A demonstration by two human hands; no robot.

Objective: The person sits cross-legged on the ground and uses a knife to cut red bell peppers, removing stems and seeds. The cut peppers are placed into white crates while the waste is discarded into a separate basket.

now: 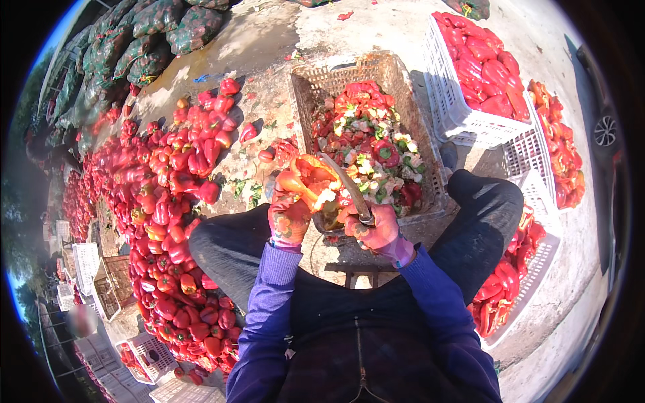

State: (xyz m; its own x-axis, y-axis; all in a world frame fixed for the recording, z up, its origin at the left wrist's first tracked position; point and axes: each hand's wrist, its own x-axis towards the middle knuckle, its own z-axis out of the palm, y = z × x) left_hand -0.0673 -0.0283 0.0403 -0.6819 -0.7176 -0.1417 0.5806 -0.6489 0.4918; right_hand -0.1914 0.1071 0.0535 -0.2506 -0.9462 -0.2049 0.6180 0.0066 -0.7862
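My left hand (289,219), in a patterned glove, grips an orange-red bell pepper (305,180) whose top is cut open, so its hollow inside shows. In my gloved right hand (374,226) is a knife with a curved blade (347,184), pointing up and left beside the pepper. Both hands are over the near end of a dirty plastic crate (423,146) between my knees. Pepper cores, seeds, green stems and red pieces (375,146) lie in it. Where the blade meets my right fingers, the handle is mostly hidden.
A large heap of whole red peppers (171,201) spreads along my left. White crates (478,128) of red peppers stand to my right, one lower crate (546,252) by my knee. Filled green mesh sacks (151,45) are stacked far left. A car wheel (604,131) shows at the right rim.
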